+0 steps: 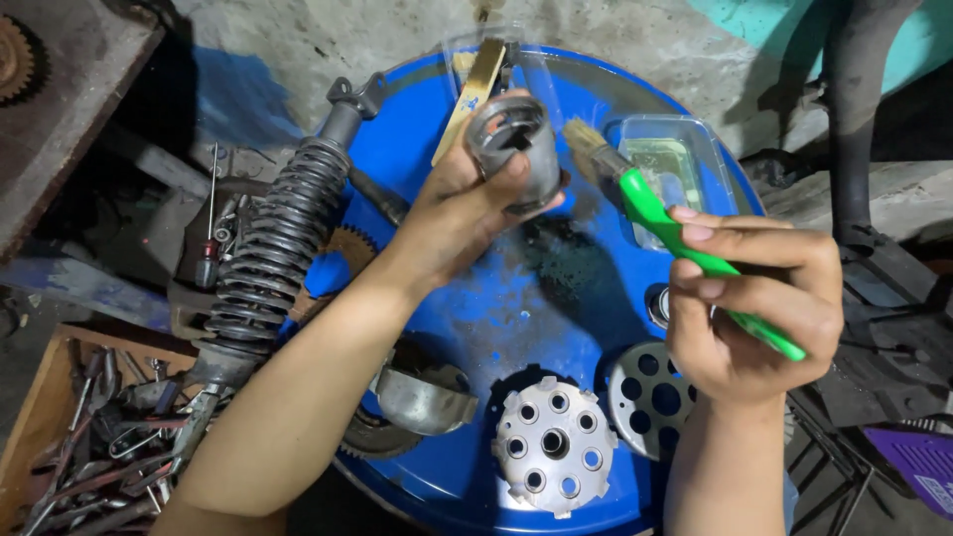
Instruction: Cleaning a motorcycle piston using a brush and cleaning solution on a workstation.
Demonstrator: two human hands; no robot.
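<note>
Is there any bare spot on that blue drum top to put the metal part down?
Yes: the stained middle of the blue drum top, between the clear tub and the toothed hub. The near rim is crowded with the hub, perforated disc and curved shoe.

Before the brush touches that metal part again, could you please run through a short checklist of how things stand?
1. Left hand has a firm grip on the grey metal cylinder: ok, fingers wrap its side.
2. Right hand holds the green-handled brush: ok.
3. Bristles point toward the cylinder: ok, close beside it, contact cannot tell.
4. Clear plastic tub with liquid stands upright on the blue drum lid: ok.
5. Drilled clutch hub and perforated plate lie apart from both hands: ok.
6. Inside of the cylinder is clean: cannot tell.
</note>
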